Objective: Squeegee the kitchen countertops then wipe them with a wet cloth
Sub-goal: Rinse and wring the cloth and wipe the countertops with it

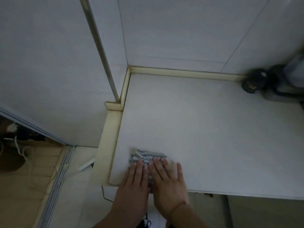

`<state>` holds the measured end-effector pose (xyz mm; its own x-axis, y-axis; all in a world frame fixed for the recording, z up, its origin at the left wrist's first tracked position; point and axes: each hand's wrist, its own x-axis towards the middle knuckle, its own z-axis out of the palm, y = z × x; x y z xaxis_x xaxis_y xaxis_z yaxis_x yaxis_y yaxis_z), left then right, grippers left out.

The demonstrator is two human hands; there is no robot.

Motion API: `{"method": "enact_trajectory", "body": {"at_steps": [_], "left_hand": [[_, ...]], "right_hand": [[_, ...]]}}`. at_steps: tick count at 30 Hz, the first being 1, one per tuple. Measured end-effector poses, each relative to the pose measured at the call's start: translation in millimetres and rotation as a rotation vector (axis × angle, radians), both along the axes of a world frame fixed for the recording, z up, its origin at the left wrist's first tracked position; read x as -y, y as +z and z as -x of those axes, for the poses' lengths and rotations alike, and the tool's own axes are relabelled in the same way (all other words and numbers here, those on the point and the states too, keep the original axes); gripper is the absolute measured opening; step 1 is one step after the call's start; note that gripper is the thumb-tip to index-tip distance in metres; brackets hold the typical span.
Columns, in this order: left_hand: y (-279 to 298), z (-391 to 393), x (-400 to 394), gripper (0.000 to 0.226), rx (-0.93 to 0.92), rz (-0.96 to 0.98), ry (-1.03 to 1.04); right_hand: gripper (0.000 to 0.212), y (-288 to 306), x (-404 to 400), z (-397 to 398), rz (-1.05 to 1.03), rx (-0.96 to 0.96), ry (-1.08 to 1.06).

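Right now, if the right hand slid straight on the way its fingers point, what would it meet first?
Beyond the cloth under the right hand, bare countertop lies ahead. The first obstacle looks like the cream edging strip at the back wall, though the wide-angle view makes that line uncertain.

**Room around your hands**

Ahead of your hands (136,178) and to their right, the counter (205,137) lies bare, so you can slide either way there. Just left of your left hand, a raised cream trim (108,145) runs along the counter's edge, with the wall (49,71) behind it. Far ahead, the same trim meets the back wall. Well off to your right and ahead, a black object (251,81) stands in the far corner.
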<state>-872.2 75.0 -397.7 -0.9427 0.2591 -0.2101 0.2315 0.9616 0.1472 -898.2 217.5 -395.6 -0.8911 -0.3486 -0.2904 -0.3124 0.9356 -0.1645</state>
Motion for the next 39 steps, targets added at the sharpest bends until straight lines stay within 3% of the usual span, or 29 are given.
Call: {"method": "enact_trajectory", "body": {"at_steps": [4, 8, 13, 17, 23, 32, 39], "left_hand": [[-1.1, 9.0, -72.4, 0.056, 0.085, 0.001, -0.123], [3.1, 52.4, -111.5, 0.056, 0.123, 0.018, -0.085], [-0.3, 160.7, -117.7, 0.059, 0.048, 0.031, -0.037], [-0.1, 265.2, -123.5, 0.061, -0.059, 0.011, 0.024], [-8.0, 379.2, -120.1, 0.066, -0.103, 0.143, 0.027], [-8.3, 380.8, -138.1, 0.068, -0.008, 0.159, 0.140], [10.1, 243.0, -160.5, 0.069, 0.062, 0.151, 0.058]], "right_hand": [[0.059, -2.0, -79.1, -8.1, -0.034, -0.048, -0.092], [0.052, 2.9, -103.7, 36.1, -0.109, -0.025, -0.096], [0.060, -4.2, -106.2, 148.0, -0.129, -0.093, -0.104], [0.058, 1.2, -110.4, 260.0, -0.100, -0.025, -0.087], [0.059, 1.7, -108.3, 374.5, -0.104, -0.033, -0.034], [0.057, -4.1, -112.0, 383.4, -0.096, -0.022, -0.017], [0.057, 0.5, -137.2, 243.3, -0.106, 0.029, -0.049]]}}
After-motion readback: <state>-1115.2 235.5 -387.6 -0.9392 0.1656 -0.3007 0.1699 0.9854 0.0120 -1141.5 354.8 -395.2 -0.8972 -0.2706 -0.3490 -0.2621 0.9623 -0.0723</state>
